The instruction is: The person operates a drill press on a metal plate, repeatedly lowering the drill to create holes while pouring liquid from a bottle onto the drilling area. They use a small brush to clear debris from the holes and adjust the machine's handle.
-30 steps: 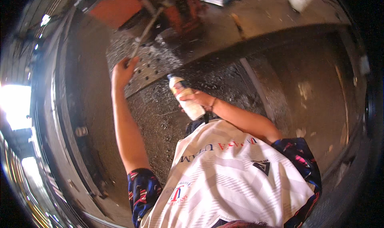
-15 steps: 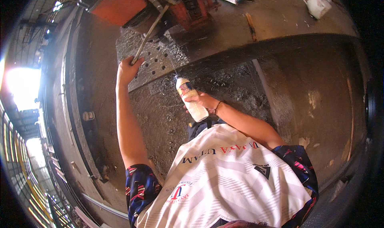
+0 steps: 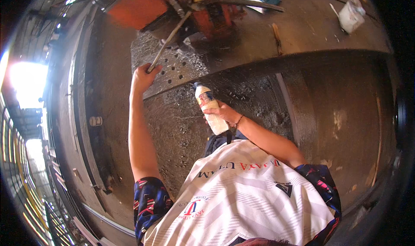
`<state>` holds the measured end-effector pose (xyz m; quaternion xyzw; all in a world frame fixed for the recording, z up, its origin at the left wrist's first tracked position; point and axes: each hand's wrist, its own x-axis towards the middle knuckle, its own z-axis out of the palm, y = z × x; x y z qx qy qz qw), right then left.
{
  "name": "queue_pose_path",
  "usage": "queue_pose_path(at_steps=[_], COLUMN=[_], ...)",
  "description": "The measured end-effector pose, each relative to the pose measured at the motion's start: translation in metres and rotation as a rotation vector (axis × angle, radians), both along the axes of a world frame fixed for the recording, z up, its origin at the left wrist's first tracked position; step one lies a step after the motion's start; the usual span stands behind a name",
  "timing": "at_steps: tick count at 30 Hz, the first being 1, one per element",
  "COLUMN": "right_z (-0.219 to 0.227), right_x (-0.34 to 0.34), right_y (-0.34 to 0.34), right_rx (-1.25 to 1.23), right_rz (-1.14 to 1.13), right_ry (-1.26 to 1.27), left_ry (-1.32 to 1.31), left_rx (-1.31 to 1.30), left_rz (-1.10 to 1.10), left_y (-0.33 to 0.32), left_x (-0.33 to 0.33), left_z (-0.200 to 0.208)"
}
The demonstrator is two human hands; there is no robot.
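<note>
My left hand [image 3: 144,76] is stretched up and closed around the lower end of a long metal lever [image 3: 169,40] that rises toward an orange machine [image 3: 173,6]. Beneath the machine lies a steel plate with several drilled holes [image 3: 181,71], strewn with metal shavings. My right hand [image 3: 222,113] grips a white plastic bottle [image 3: 208,106] with a coloured label, held upright just below the plate's front edge, its cap pointing at the plate.
A heavy steel beam [image 3: 311,43] curves across the top right, with a white container [image 3: 350,15] and a stick on it. Metal chips cover the dark floor [image 3: 181,129] under the plate. Steel rails [image 3: 82,129] run down the left side.
The view has tilted so the machine and plate sit slightly lower and nearer. My left hand stays on the lever and my right hand keeps the bottle in nearly the same place.
</note>
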<state>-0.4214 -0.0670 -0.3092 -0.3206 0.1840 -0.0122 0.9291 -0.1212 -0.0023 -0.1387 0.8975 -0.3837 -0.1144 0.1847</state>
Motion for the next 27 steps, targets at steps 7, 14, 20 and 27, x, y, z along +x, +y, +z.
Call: queue_pose_path(at_steps=[7, 14, 20, 27], right_z=[-0.004, 0.014, 0.006, 0.018], right_x=[0.0, 0.001, 0.005, 0.002], right_y=[-0.004, 0.002, 0.001, 0.004], right_rx=[0.022, -0.029, -0.009, -0.006], right_rz=[0.078, 0.073, 0.107, 0.074], right_ry=[0.082, 0.116, 0.099, 0.167], left_ry=[-0.002, -0.049, -0.008, -0.036], left_rx=[0.03, -0.03, -0.047, -0.047], left_rz=[-0.006, -0.025, -0.019, -0.011], left_y=[0.002, 0.015, 0.02, 0.02], left_x=[-0.001, 0.005, 0.008, 0.009], left_z=[0.008, 0.004, 0.005, 0.001])
